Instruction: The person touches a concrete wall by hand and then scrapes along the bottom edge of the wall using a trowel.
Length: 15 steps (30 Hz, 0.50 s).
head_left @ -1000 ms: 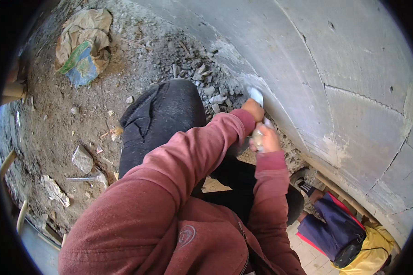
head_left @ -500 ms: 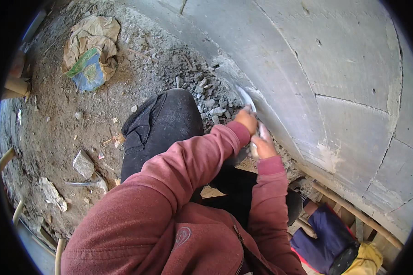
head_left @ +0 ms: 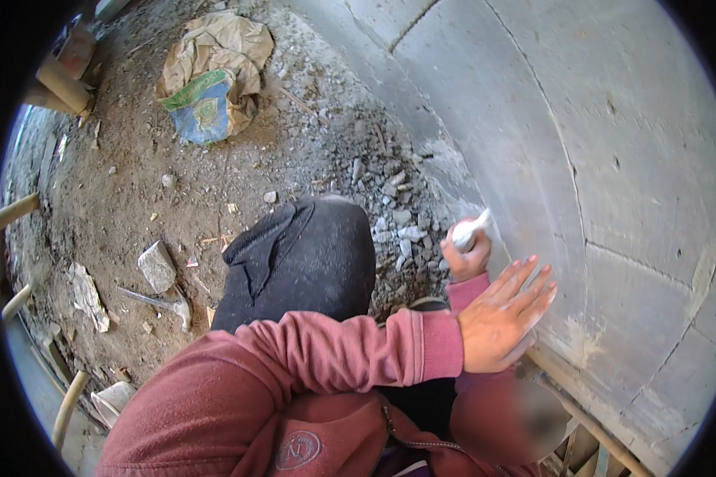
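Observation:
My right hand [head_left: 471,256] is closed around a white rounded object with a narrow pointed tip [head_left: 470,229]; its exact kind cannot be made out. That hand is beside the foot of the grey concrete wall [head_left: 517,159], with the tip pointing up toward it. Crossing over my right forearm, my left hand [head_left: 503,322] is open, fingers spread and back upward, with whitish dust on the fingertips. Nothing shows in it, and whether it touches the wall cannot be told. Broken grey stones [head_left: 402,216] lie along the wall's base just left of my right hand.
My dark-trousered knee [head_left: 310,262] is bent in the middle. A hammer [head_left: 163,304] and a stone block [head_left: 157,267] lie on the dirt at left. Farther off is a crumpled paper sack [head_left: 215,75]. Wooden poles [head_left: 71,409] stick in from the left edge.
My two hands have come apart. The left has opened and moved back over the right forearm; the right still grips the white object, now turned tip upward. The whole view has shifted.

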{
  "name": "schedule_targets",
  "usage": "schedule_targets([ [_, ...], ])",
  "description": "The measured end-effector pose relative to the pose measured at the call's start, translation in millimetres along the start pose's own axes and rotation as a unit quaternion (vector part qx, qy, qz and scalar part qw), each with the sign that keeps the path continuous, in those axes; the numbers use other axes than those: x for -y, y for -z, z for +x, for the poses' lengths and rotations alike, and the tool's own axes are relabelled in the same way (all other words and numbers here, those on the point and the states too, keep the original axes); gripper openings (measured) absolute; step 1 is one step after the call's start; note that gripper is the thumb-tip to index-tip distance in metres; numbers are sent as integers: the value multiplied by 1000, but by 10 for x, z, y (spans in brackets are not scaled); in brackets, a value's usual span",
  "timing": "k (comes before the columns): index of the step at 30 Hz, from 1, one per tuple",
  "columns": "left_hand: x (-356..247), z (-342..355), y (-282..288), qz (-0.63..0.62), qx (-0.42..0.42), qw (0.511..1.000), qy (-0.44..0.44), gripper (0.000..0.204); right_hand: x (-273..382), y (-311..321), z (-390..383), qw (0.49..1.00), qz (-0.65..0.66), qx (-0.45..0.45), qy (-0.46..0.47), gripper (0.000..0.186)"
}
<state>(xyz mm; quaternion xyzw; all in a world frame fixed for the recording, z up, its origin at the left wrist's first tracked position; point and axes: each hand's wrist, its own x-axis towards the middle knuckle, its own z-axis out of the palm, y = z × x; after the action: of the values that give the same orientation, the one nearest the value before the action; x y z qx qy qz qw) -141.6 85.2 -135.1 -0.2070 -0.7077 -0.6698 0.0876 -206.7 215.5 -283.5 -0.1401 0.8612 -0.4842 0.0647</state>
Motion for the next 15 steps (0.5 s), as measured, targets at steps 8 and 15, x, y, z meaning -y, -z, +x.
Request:
schedule_targets([
  [8,207,-158,-187,27,52,998,-29,66,-437,-241,-216,925,-306,92,-208,31],
  [15,265,-118,-243,71,94,991,-70,63,-323,-310,2,936,-306,106,-136,24],
])
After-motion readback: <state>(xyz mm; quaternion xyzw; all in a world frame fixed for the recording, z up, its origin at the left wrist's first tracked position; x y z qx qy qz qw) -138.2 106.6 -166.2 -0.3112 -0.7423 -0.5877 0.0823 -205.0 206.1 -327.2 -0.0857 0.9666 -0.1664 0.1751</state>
